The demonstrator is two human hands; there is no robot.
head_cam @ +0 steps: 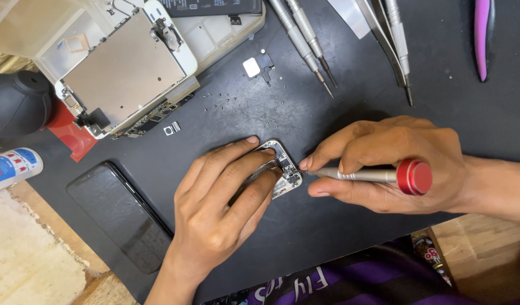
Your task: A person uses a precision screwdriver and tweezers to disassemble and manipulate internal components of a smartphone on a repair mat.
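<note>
Head view: two hands at work on an opened phone body on a dark worktop mat.

Left hand (223,195) lies flat over the phone body (282,169), fingers spread and pressing it down at the mat's (305,113) middle, its grip closed on nothing. Right hand (392,164) has its grip narrow around a silver screwdriver (378,175) with a red cap, tip at the body's right edge. A detached screen assembly (124,73) lies upper left, spare screwdrivers (305,39) above, a black phone (121,214) lower left.
</note>
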